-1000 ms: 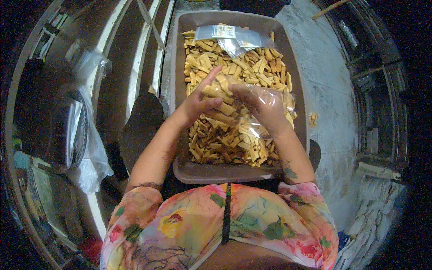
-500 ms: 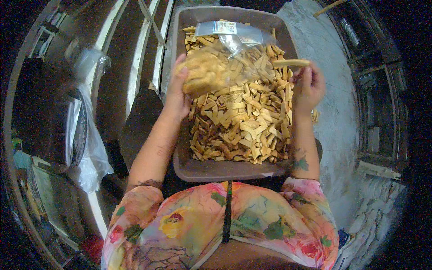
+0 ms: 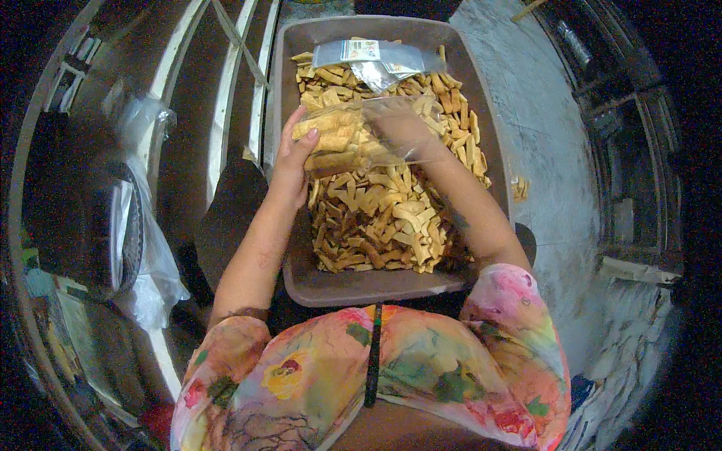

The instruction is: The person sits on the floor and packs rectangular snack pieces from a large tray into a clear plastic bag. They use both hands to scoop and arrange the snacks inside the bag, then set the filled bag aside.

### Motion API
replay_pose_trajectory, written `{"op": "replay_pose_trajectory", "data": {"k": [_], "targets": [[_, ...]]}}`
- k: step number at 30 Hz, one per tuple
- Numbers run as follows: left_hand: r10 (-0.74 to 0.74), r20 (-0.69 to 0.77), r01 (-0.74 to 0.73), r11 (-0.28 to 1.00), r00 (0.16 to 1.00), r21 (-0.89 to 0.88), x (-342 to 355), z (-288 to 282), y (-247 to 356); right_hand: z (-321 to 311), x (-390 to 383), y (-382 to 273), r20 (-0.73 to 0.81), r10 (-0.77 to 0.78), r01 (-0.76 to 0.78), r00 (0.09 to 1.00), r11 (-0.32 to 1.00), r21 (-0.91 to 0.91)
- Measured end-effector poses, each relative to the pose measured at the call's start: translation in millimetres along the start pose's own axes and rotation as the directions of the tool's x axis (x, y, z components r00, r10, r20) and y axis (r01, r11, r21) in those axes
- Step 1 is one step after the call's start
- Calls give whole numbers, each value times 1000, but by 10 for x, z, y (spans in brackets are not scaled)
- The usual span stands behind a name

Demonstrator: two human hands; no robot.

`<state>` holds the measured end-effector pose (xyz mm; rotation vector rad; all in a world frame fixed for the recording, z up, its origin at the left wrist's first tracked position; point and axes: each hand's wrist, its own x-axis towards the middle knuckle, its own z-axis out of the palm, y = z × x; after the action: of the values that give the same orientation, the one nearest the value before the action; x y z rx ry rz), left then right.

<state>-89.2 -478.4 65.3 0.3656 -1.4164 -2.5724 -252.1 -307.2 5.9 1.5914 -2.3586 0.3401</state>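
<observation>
My left hand (image 3: 295, 150) is closed around the filled end of a clear plastic bag (image 3: 338, 135), thumb on top. Stacked inside that end are thick yellow-brown strips that look like chips. My right hand (image 3: 402, 124) reaches in at the bag's right end and shows through the plastic. Its fingers are blurred, so whether they hold a strip is hidden. Below both hands, a brown plastic tub (image 3: 376, 289) holds a deep heap of similar loose strips (image 3: 376, 218).
Flat packets with printed labels (image 3: 361, 52) lie on the heap at the tub's far end. A few strips (image 3: 519, 188) sit on the grey floor (image 3: 556, 158) to the right. Crumpled clear plastic (image 3: 154, 278) hangs at the left, beside pale slats (image 3: 226, 105).
My right hand has moved left from beyond the tub's right rim into the bag, bringing the long strip it held. The bag now lies level and steadier in my left hand.
</observation>
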Motion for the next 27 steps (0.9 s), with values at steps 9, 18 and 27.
{"op": "replay_pose_trajectory", "data": {"k": [9, 18, 27], "targets": [[-1, -94, 1, 1000, 996, 0, 16, -7, 41, -98, -49, 72, 187, 260, -190, 947, 926, -325], [47, -76, -50, 998, 996, -30, 17, 6, 62, 250, 102, -379, 356, 568, -579, 742, 811, -87], [163, 73, -168, 983, 984, 79, 29, -15, 32, -352, -183, -119, 386, 351, -492, 853, 785, 375]]}}
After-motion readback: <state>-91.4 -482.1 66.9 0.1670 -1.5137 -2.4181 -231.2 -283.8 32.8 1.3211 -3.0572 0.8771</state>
